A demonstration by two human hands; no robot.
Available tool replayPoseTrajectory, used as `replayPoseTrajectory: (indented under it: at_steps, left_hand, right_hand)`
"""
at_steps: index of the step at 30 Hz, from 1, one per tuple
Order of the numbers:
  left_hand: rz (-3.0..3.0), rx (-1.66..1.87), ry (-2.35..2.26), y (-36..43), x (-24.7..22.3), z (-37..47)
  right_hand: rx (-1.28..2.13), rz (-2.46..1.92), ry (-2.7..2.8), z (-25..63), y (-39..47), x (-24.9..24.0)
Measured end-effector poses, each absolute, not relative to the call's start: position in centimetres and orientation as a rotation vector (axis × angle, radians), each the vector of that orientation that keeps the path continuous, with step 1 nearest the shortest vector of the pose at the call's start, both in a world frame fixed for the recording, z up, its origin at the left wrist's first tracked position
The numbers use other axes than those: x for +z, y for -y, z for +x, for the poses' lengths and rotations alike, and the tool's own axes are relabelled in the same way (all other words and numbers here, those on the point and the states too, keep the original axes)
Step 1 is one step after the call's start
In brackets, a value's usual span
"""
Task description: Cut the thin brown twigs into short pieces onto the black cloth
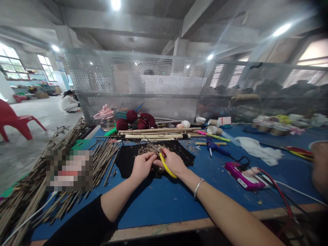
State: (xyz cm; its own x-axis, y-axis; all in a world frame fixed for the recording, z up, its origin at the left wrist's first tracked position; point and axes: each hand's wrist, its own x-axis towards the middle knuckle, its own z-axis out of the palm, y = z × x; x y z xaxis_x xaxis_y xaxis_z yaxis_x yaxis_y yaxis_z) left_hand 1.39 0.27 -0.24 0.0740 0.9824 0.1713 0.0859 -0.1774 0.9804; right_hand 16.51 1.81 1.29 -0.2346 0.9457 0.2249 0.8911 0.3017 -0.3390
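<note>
My right hand [173, 163] grips a pair of scissors [167, 166] by its yellow handles, with the blades pointing up and away to the left. Close beside it, the fingers of my left hand [144, 165] are pinched together near the scissors; whatever is between them is too small or hidden to make out. Both hands are over a black cloth [125, 158] on the blue table. Small brown plant clippings [147, 149] lie heaped on this cloth, partly covered by my hands.
Cut dry stalks [101, 164] lie left of the cloth, beside longer stems [28, 191]. Behind are pale sticks [159, 136] and dark red yarn balls [132, 116]. A blue glue gun [216, 147], a purple power strip [243, 176] with cables and white tissue [258, 150] occupy the right.
</note>
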Motion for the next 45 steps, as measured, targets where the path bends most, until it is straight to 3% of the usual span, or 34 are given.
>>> replayPoseTrajectory:
  at_steps: [22,45]
  left_hand:
    - [1.338,1.222,-1.089,-0.3,-0.1,1.7]
    - [1.368,1.271,-0.983,-0.4,-0.8,1.9]
  right_hand:
    - [0.140,-1.541,2.210,16.5,-1.4,1.3]
    - [0.186,-1.713,2.214,16.4,-1.4,1.3]
